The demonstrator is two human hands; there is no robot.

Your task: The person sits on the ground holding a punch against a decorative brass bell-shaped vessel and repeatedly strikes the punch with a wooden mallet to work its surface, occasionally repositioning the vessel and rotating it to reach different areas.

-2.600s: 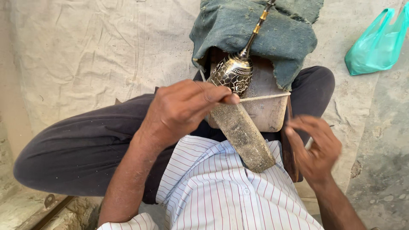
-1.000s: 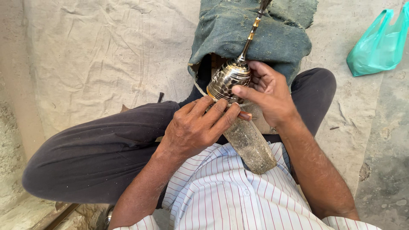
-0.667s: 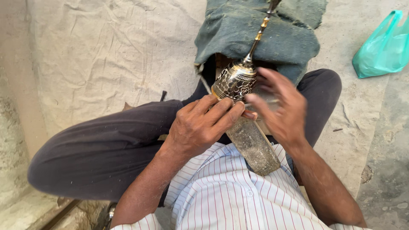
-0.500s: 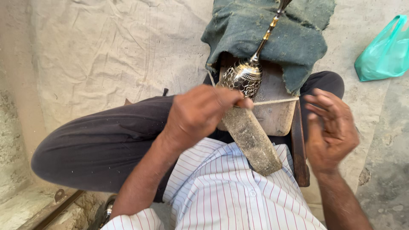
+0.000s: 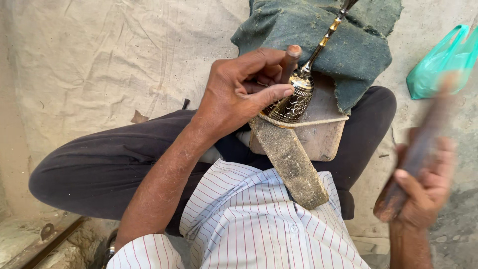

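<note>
Lying crumpled on the ground at upper right, a green plastic bag (image 5: 443,62) sits beside the dark green cloth (image 5: 318,35). The left hand (image 5: 244,89), fingers curled, pinches a small punch (image 5: 290,60) upright against the engraved brass vessel (image 5: 294,97), roped to a wooden block (image 5: 321,134). The blurred right hand (image 5: 423,184) grips a wooden mallet (image 5: 416,149).

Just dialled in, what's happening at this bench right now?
A seated person is working an engraved brass piece that lies on a wooden block across the lap, on a long gritty bar. The left hand pinches a small punch-like tool upright against the brass. The right hand, blurred, holds a wooden mallet raised off to the side.
</note>
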